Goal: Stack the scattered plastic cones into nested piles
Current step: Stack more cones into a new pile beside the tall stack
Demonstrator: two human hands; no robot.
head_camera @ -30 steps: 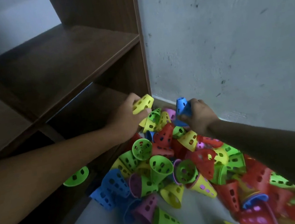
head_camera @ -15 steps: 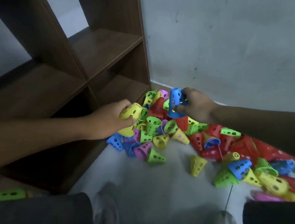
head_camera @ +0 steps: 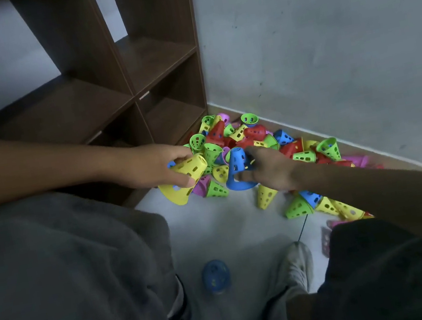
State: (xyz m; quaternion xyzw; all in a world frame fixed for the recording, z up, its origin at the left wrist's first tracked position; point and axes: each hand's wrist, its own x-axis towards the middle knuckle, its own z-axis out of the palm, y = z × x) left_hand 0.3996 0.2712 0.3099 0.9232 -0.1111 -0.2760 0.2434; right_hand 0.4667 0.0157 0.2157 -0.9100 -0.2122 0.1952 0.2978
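Both hands have pulled back from the far wall toward the near side, each bringing its cone along. Left hand [head_camera: 155, 169] has its fingers curled round a yellow plastic cone with holes [head_camera: 183, 178], tipped on its side, wide end down and left. Right hand [head_camera: 270, 169] pinches a blue plastic cone with holes [head_camera: 238, 170], which stands over the near edge of the big heap of coloured plastic cones [head_camera: 245, 136].

That heap lies on the pale tiled floor [head_camera: 230, 229], by the grey wall [head_camera: 324, 41] and just right of the brown wooden shelf unit [head_camera: 159, 64]. More cones trail off to the right, and the right arm covers some of them.

Grey trouser legs [head_camera: 71, 283] hide much of the near floor. Between them sits a blurry blue cone [head_camera: 215, 276], beside a white shoe [head_camera: 293, 266].
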